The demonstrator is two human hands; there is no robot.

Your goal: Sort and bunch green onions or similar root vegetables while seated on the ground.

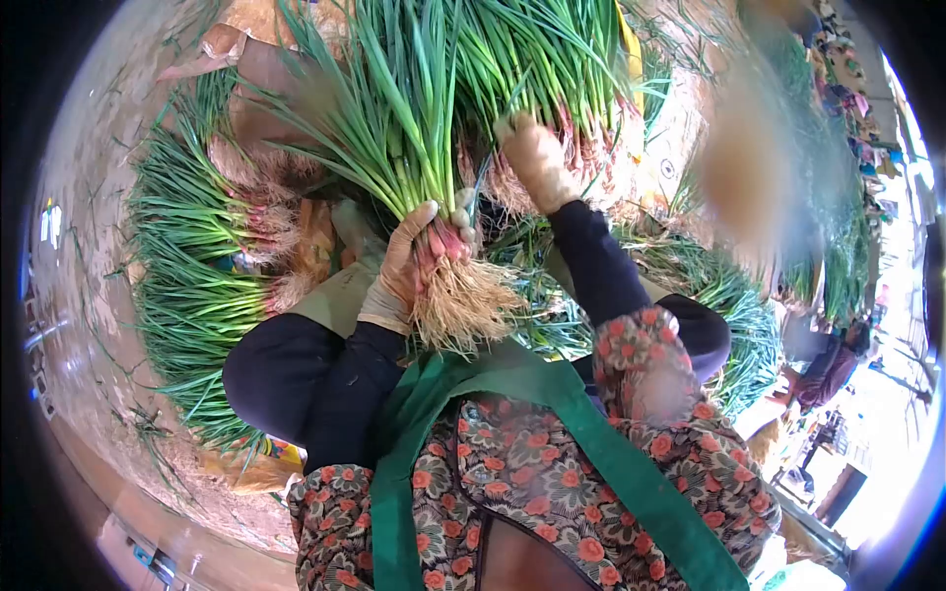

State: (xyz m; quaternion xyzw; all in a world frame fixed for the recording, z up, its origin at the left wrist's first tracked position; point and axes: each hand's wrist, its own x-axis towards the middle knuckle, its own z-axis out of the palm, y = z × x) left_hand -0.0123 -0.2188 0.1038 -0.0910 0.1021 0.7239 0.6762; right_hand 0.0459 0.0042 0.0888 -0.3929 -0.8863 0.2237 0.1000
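My left hand [402,258], in a pale glove, is wrapped round the lower stems of a bunch of spring onions [419,148]. Their long green leaves point away from me, and the reddish bulbs with shaggy, pale roots [463,300] hang toward my lap. My right hand [537,163], also gloved, is closed, with its curled fingers against the stems of a larger heap of spring onions [537,64] just beyond the bunch. Whatever its fingers pinch is hidden.
To the left, bundles of spring onions [187,256] lie on the floor, roots toward me. More loose greens [734,335] are on the right. A person [833,369] is at the far right. Blurred smudges cover part of the right side.
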